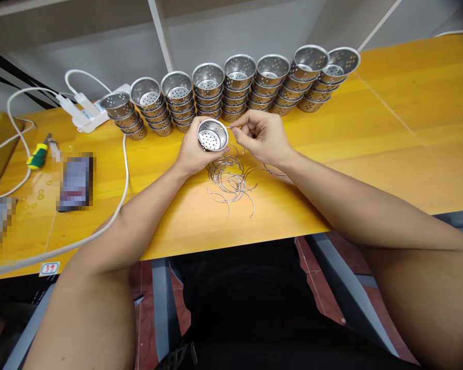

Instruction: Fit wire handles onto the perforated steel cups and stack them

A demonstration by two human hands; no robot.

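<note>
My left hand (193, 151) is wrapped round a perforated metal cup (213, 135), its open top tilted toward me. At the cup's right rim, my right hand (263, 134) pinches a thin metal wire (227, 127) between thumb and forefinger. The wire's far end reaches the rim; whether it passes through a hole is too small to tell. Below both hands, a loose pile of curved wires (231, 177) lies on the yellow table (170, 226).
Stacks of perforated cups (208, 82) line the table's back. At the left are a power strip (90, 118), a green-yellow screwdriver (37, 155), a blurred phone (76, 182) and a white cable (125, 174) running over my left forearm.
</note>
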